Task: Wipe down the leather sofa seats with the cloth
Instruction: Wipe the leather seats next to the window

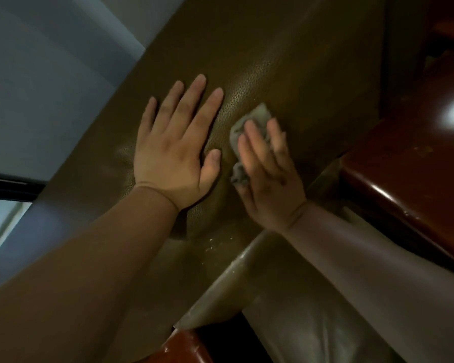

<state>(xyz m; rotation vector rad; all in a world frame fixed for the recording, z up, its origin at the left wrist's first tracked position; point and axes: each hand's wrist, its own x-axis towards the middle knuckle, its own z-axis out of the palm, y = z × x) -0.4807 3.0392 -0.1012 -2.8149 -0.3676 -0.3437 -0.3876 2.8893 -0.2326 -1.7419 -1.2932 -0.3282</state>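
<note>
The cloth (pixel 249 142) is a small pale grey rag, bunched into soft folds and pinned flat against the brown leather sofa cushion (pixel 286 61). It lies just beside the left hand (pixel 172 150), on the side nearer the glossy wooden armrest (pixel 404 166).

The right hand (pixel 268 176) lies over the rag with fingers nearly straight, pressing it to the leather more than grasping it. The thumb is hidden, so whether it pinches a fold I cannot tell. The left hand is released, fingers spread, palm flat on the cushion, holding nothing and seemingly bracing.

I would judge the rag light, limp and possibly damp, likely to crumple or slip from under the palm unless pressure is spread across it. A flat palm over its middle looks the best hold, with the loose end tucked under the fingers. The pebbled leather looks slightly yielding and smooth enough for an easy glide. A few bright specks near the lower seam (pixel 218 244) may be droplets or crumbs.

No brand, label or writing is readable anywhere.
</note>
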